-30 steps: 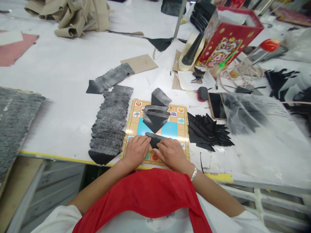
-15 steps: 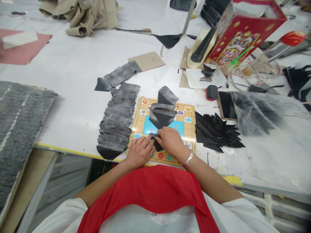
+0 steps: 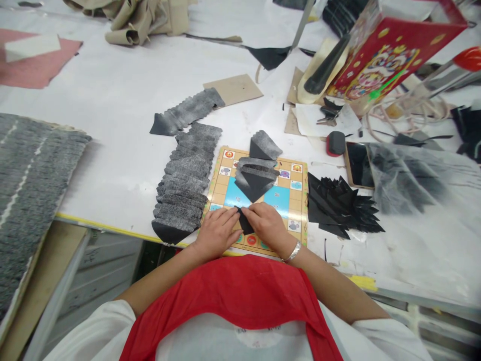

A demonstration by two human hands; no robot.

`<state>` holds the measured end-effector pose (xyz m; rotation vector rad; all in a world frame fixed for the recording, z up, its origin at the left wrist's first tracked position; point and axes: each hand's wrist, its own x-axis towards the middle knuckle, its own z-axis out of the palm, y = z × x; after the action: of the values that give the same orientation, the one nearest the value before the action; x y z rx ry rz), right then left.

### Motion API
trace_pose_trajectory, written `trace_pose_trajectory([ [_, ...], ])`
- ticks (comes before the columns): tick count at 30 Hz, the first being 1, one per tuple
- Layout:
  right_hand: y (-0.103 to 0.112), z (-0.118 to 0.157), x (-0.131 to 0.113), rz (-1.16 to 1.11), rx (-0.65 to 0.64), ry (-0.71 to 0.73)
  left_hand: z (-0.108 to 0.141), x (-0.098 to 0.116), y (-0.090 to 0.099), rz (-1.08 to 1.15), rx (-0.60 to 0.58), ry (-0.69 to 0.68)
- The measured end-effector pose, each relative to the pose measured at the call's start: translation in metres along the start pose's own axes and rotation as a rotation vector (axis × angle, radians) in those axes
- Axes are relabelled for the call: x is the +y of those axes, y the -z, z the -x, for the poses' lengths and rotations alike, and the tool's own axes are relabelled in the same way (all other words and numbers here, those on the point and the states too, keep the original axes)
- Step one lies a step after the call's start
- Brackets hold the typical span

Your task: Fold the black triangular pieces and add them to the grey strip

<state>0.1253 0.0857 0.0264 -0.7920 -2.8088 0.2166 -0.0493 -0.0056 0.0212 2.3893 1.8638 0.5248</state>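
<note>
A small black leather-like piece (image 3: 246, 223) lies on a colourful game board (image 3: 294, 206) near the table edge. My left hand (image 3: 218, 228) has its closed fingers on the piece's left edge. From the other side, the bent fingers of my right hand (image 3: 267, 224) press on it, and hide part of it. Farther up the board lie overlapping grey-and-black pieces (image 3: 254, 184), with one more piece (image 3: 268, 145) above them. A long overlapping row of speckled grey pieces (image 3: 184, 188) is left of the board, and a fanned pile of black pointed pieces (image 3: 340, 206) is right of it.
A phone (image 3: 358, 164), a small black-and-red case (image 3: 335, 144) and a clear plastic bag (image 3: 409, 175) lie to the right. Behind them stands a red box (image 3: 391, 55). Grey ribbed material (image 3: 33, 175) is at the left edge, beige pieces (image 3: 146, 20) at the back.
The view has shifted slightly, so the table things appear farther right and higher. My right fingers have come down lower and flatter onto the black piece; my left hand stays beside it.
</note>
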Motion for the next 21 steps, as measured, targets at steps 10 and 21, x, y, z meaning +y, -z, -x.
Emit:
trace_pose_trajectory([
  [10, 0.004, -0.009, -0.011, 0.050, -0.081, 0.055, -0.002, 0.001, 0.001, 0.323, 0.157, 0.123],
  [21, 0.003, -0.012, -0.011, 0.112, -0.078, 0.041, 0.000, -0.004, 0.003, 0.000, 0.058, 0.123],
])
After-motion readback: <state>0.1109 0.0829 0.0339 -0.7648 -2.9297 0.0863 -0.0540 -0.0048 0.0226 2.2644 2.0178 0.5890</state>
